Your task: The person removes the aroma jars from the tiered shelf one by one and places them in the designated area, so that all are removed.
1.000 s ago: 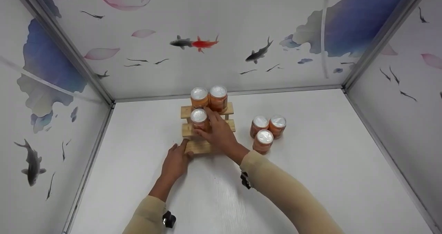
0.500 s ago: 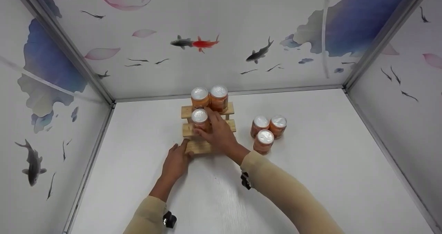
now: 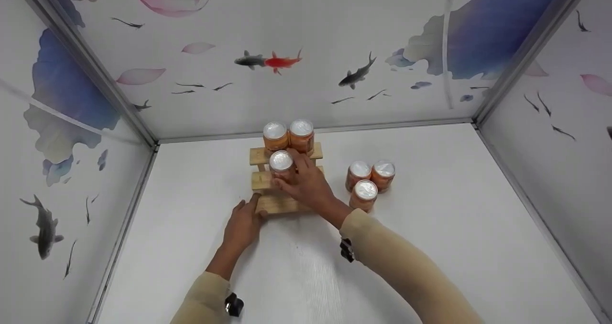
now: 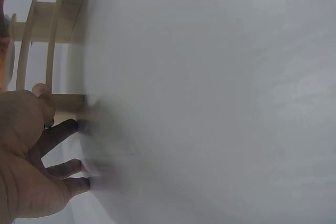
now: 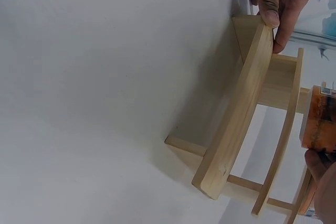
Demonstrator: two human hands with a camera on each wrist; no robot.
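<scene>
While the wooden rack (image 3: 282,204) is pinched at its near left corner by the left hand (image 3: 242,226), an orange jar (image 3: 282,167) is grasped in the right hand's (image 3: 308,183) curled fingers, above the middle shelf (image 3: 260,180) — whether contact is made cannot be told. Just beyond that hand, two lidded jars (image 3: 301,138) are borne by the top shelf (image 3: 256,156); to its right, three more jars (image 3: 366,190) are grouped.

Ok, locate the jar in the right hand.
In the head view, the jar is just left of centre, in the right hand, at the middle wooden shelf, in front of two jars on the top shelf.
</scene>
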